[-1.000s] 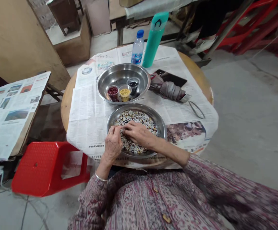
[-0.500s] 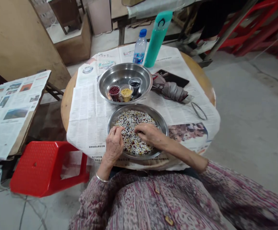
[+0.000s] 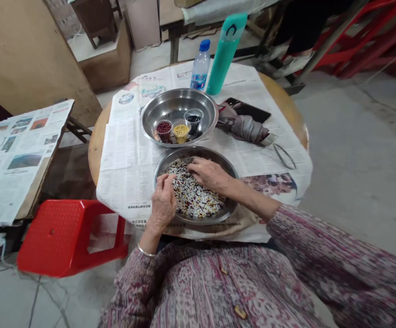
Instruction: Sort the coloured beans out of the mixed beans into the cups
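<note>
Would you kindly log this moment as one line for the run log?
left hand over round steel plate | right hand touching mixed black-and-white grains

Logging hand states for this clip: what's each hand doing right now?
Left hand: fingers curled in a pinch at the mixed grains; cannot tell if it holds any.
Right hand: open, fingers resting on the grains in the steel plate.

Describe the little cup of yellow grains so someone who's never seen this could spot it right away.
On the round table spread with newspaper, find the steel bowl beyond the plate of mixed grains. Three small clear cups stand in it. The cup you want holds yellow grains, unlike the dark red cup and the black cup.
</note>
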Tool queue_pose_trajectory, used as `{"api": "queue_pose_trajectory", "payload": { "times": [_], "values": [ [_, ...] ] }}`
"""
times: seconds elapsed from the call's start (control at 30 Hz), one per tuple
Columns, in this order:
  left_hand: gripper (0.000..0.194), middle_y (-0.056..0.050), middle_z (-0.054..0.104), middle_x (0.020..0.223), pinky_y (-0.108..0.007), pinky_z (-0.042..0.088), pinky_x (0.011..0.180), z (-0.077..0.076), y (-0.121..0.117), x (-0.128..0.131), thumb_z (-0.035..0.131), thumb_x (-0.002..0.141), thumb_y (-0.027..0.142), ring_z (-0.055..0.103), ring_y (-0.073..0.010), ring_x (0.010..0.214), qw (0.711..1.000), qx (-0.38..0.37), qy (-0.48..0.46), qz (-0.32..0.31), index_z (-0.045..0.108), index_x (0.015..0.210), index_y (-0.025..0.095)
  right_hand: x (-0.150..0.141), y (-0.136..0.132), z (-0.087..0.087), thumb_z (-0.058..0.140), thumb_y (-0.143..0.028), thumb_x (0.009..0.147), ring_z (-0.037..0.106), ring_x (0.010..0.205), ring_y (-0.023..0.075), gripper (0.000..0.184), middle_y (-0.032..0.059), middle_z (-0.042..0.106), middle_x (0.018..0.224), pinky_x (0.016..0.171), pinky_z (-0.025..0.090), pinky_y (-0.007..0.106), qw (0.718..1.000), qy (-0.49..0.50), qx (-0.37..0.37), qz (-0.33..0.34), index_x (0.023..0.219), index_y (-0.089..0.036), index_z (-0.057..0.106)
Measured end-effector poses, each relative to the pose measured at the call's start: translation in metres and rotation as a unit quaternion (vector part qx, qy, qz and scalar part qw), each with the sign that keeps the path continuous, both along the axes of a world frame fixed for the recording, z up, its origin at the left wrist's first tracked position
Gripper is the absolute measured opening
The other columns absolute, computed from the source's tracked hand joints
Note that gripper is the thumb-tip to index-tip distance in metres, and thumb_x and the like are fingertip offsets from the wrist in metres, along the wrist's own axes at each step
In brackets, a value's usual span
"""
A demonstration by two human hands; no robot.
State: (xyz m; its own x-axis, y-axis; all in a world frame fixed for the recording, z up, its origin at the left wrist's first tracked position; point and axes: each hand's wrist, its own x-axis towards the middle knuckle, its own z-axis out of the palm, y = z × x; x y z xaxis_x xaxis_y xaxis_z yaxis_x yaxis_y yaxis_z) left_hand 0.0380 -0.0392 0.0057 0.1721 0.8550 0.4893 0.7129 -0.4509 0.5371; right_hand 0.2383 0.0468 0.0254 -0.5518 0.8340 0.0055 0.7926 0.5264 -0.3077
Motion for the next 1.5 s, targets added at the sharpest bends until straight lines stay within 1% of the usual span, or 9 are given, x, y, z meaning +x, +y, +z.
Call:
{"api": "queue_pose_trajectory", "payload": {
  "times": [0.13, 0.37, 0.5, 0.67, 0.9, 1.07, 1.17, 1.3, 1.5],
  "values": [
    [0.042, -0.012, 0.055, 0.128, -0.038, 0.054, 0.107, 0.001, 0.0, 0.001, 0.04, 0.099, 0.004, 0.06, -0.0195, 0.121, 1.0, -0.004, -0.005, 0.001, 0.053, 0.136, 0.019, 0.015, -0.032, -0.001, 0.051, -0.007, 0.09, 0.064, 0.093, 0.0203, 0.027, 0.0073, 0.072, 0.098, 0.088, 0.049, 0.033, 0.996, 0.074, -0.05, 0.011, 0.1, -0.019, 0.073],
    [0.039, -0.011, 0.057, 0.126, -0.038, 0.055, 0.106, -0.001, 0.001, 0.001, 0.039, 0.1, 0.005, 0.06, -0.0197, 0.12, 1.0, -0.002, 0.005, 0.009, 0.055, 0.132, 0.019, -0.004, -0.068, 0.0, 0.061, -0.017, 0.093, 0.057, 0.099, 0.0235, 0.014, 0.0098, 0.067, 0.103, 0.082, 0.049, 0.036, 0.98, 0.052, -0.005, 0.191, 0.098, -0.021, 0.073],
    [0.037, -0.012, 0.058, 0.125, -0.039, 0.055, 0.106, -0.002, 0.002, 0.001, 0.041, 0.099, 0.005, 0.061, -0.0194, 0.119, 1.0, 0.005, 0.001, 0.004, 0.057, 0.13, 0.018, 0.01, -0.036, -0.002, 0.053, -0.011, 0.093, 0.056, 0.103, 0.0264, 0.024, 0.0124, 0.068, 0.106, 0.082, 0.05, 0.037, 0.997, 0.014, 0.059, 0.057, 0.099, -0.021, 0.074],
    [0.037, -0.011, 0.058, 0.126, -0.038, 0.055, 0.106, -0.002, 0.002, 0.002, 0.042, 0.099, 0.005, 0.061, -0.0195, 0.119, 1.0, -0.002, -0.006, 0.012, 0.058, 0.129, 0.02, 0.014, -0.024, -0.006, 0.062, -0.033, 0.095, 0.058, 0.106, 0.0311, 0.028, 0.0165, 0.065, 0.114, 0.084, 0.051, 0.041, 0.994, 0.019, 0.054, -0.098, 0.116, -0.017, 0.07],
    [0.038, -0.012, 0.057, 0.127, -0.039, 0.054, 0.107, -0.003, 0.002, 0.001, 0.039, 0.1, 0.006, 0.06, -0.0203, 0.122, 1.0, 0.007, -0.003, 0.011, 0.055, 0.132, 0.019, -0.028, -0.04, -0.014, 0.048, -0.003, 0.089, 0.062, 0.091, 0.0192, 0.032, 0.0083, 0.071, 0.098, 0.085, 0.047, 0.031, 0.993, 0.102, -0.011, 0.057, 0.104, -0.017, 0.072],
    [0.048, -0.013, 0.056, 0.133, -0.044, 0.052, 0.111, -0.005, 0.003, 0.0, 0.036, 0.1, 0.006, 0.055, -0.0229, 0.129, 0.999, 0.023, -0.022, 0.01, 0.042, 0.145, 0.02, -0.045, -0.015, -0.009, 0.053, -0.006, 0.088, 0.056, 0.108, 0.0246, 0.031, 0.0116, 0.072, 0.115, 0.092, 0.046, 0.037, 0.985, 0.074, 0.072, 0.142, 0.11, -0.017, 0.073],
    [0.049, -0.014, 0.054, 0.135, -0.043, 0.052, 0.111, -0.005, 0.003, 0.0, 0.035, 0.1, 0.006, 0.055, -0.0228, 0.13, 1.0, 0.013, -0.017, 0.004, 0.04, 0.146, 0.02, -0.037, 0.001, -0.007, 0.056, -0.016, 0.093, 0.054, 0.113, 0.0281, 0.025, 0.0145, 0.069, 0.124, 0.091, 0.046, 0.041, 0.988, 0.028, 0.113, 0.1, 0.112, -0.018, 0.073],
    [0.045, -0.013, 0.054, 0.134, -0.042, 0.052, 0.111, -0.004, 0.002, 0.0, 0.036, 0.1, 0.006, 0.055, -0.022, 0.129, 1.0, 0.015, -0.017, 0.0, 0.044, 0.143, 0.02, -0.006, 0.0, -0.006, 0.052, -0.015, 0.095, 0.061, 0.098, 0.025, 0.023, 0.0134, 0.072, 0.106, 0.079, 0.046, 0.035, 0.996, -0.033, 0.084, 0.022, 0.1, -0.018, 0.075],
    [0.023, -0.008, 0.064, 0.104, -0.042, 0.054, 0.098, 0.003, 0.004, -0.001, 0.042, 0.102, 0.012, 0.062, -0.0214, 0.102, 0.998, 0.009, 0.059, -0.024, 0.06, 0.114, 0.019, 0.031, -0.046, -0.005, 0.054, -0.022, 0.097, 0.067, 0.094, 0.0221, 0.018, 0.0076, 0.075, 0.1, 0.083, 0.049, 0.034, 0.991, 0.117, 0.059, 0.024, 0.099, -0.022, 0.072]
  ]
}}
